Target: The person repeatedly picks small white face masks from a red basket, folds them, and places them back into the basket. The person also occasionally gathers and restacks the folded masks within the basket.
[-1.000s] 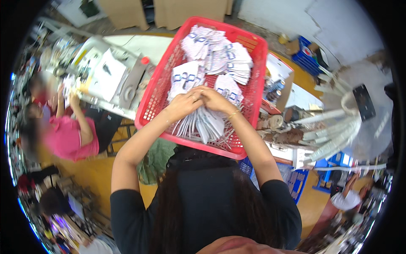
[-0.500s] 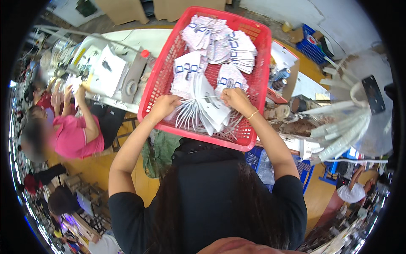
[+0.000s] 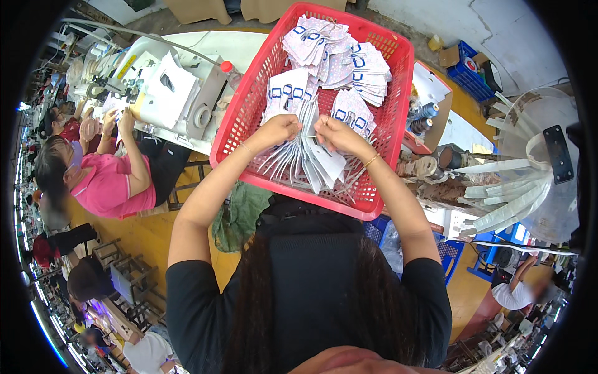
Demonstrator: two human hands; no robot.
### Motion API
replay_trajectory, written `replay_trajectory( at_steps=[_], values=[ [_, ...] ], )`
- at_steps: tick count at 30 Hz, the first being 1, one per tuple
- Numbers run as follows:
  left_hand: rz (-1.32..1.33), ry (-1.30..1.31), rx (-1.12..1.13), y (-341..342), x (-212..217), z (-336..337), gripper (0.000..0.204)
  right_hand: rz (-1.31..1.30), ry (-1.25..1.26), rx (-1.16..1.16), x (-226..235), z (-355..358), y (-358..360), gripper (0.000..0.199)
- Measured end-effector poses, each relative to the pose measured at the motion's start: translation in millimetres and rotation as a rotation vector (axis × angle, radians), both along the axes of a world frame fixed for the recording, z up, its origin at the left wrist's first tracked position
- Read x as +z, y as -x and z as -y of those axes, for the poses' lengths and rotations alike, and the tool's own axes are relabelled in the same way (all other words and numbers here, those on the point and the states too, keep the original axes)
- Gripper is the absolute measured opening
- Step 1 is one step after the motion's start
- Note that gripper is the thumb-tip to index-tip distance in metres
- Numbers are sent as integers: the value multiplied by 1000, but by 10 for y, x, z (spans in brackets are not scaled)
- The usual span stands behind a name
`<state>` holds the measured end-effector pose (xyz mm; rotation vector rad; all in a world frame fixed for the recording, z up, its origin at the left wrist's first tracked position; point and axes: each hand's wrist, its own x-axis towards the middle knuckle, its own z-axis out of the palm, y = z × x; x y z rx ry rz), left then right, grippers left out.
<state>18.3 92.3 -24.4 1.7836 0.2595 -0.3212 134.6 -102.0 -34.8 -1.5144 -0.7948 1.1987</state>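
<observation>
My left hand (image 3: 279, 131) is closed in a pinch at the left side of a bundle of white flat pieces (image 3: 316, 163). Opposite it, my right hand (image 3: 341, 134) pinches too, close by. A thin white tie (image 3: 307, 135) runs across the neck of the bundle between my fingers. Below the tie the pieces fan out. All this is inside a red plastic basket (image 3: 233, 103). Beyond my hands lie several bundles of pale speckled pieces (image 3: 316, 45) with dark blue square outlines. What lies under the fanned bundle is hidden.
A white sewing machine (image 3: 202, 93) stands on the table to the left, near a red-capped bottle (image 3: 229, 71). On the right are a carton (image 3: 436, 93) with thread spools and a clear disc reel (image 3: 529, 156) with white strips. A person in pink (image 3: 115, 184) works at left.
My hands have come closer together over the bundle, drawing the tie's ends inward. The basket sits slightly farther right and higher in view.
</observation>
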Motion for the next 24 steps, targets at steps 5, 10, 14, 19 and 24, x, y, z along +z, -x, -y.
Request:
replay_trajectory(
  at_steps=[5, 10, 14, 19, 24],
  values=[
    [70, -286, -42, 73, -75, -8, 29, 249, 106, -45, -171, 39, -96, 28],
    [180, -310, -34, 108, -7, 55, 36, 181, 21, -24, 89, 40, -66, 21],
    [440, -399, -38, 70, -10, 145, 36, 441, -274, 17, 404, -33, 40, 18],
    [384, -474, -36, 43, -96, 146, 18, 521, -363, 21, 548, -162, 180, 19],
    [410, -338, -89, 49, -101, 119, 9, 592, -91, -140, 452, -36, 139, 34]
  ],
)
